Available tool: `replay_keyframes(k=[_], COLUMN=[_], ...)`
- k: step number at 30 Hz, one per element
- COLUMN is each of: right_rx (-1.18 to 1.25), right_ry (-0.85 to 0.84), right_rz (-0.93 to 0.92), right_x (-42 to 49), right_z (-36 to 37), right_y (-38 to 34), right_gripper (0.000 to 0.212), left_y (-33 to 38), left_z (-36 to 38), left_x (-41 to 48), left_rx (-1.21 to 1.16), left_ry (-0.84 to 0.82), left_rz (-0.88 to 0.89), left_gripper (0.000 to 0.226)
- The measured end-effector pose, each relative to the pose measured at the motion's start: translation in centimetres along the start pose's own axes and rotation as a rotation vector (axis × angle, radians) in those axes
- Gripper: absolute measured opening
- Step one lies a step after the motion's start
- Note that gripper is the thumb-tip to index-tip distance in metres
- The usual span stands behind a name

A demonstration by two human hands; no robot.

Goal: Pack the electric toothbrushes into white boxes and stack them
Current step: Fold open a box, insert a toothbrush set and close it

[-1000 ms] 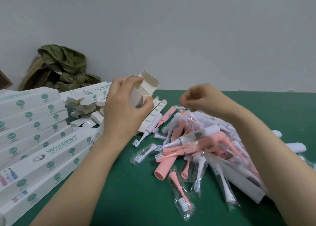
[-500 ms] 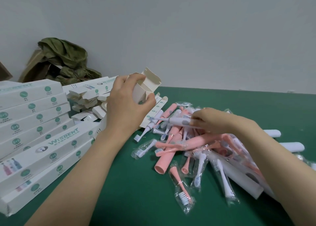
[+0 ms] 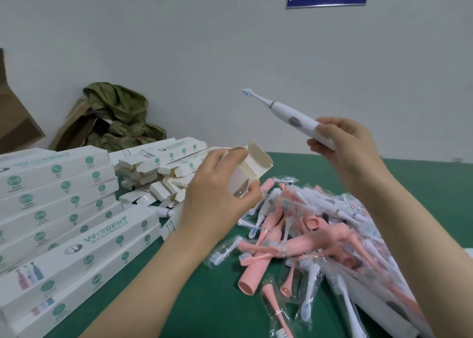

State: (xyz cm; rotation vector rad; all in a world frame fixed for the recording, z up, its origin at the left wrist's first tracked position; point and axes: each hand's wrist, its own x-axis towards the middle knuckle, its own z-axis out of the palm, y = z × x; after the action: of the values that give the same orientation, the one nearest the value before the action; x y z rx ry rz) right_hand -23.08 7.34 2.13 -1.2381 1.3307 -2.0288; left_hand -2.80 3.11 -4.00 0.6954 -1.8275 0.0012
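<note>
Head view: left hand (image 3: 215, 199) grips seemingly empty box (image 3: 252, 166).

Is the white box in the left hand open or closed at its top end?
Open. On the white box, the end flap stands raised, clear of the mouth; the left hand grips its body.

White toothbrush (image 3: 289, 117) raised, tilted; open box (image 3: 252, 167) below-left.

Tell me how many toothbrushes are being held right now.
1. A white toothbrush is gripped at its base by the right hand, up above the pile. The left hand holds only an open box, whose inside is partly hidden.
</note>
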Motion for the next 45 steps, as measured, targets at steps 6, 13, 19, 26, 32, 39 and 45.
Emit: replay_keyframes(k=[6,13,19,26,32,39,45], right_rx=[0.324,-0.013,-0.124,-0.38,-0.609,-0.604,-1.292], right_ry=[0.039,0.209,0.114,-0.105,-0.152,-0.235,-0.47], right_rz=[-0.018,-0.229,-0.305,-0.387,-0.472,-0.234,0.043], right_x=[-0.7,-1.5,-2.4,-4.4,-5.0,-2.2,-1.4], right_z=[0.2,0.6,1.4,4.2,4.5,1.6,-1.2], right_y=[-0.9,-0.9,-0.6,-0.8,0.3,0.5,6.2], right_gripper=[0.011,0.013,0.015,0.024,0.016,0.01,0.022], left_y=[-1.3,-2.5,-1.9,-0.3,-0.4,-1.1,-1.5], left_z=[-0.2,0.4,0.5,-0.3,-0.1,-0.4,-0.5], left_x=[0.4,0.2,0.1,0.6,0.4,0.6,0.7], left_rx=[0.218,0.256,0.209,0.112,0.12,0.101,0.101], left_ry=[0.032,-0.116,-0.115,-0.089,-0.083,-0.071,-0.071], left_rz=[-0.058,-0.223,-0.2,-0.09,-0.122,-0.149,-0.172], left_gripper=[0.045,0.057,0.051,0.05,0.051,0.05,0.051])
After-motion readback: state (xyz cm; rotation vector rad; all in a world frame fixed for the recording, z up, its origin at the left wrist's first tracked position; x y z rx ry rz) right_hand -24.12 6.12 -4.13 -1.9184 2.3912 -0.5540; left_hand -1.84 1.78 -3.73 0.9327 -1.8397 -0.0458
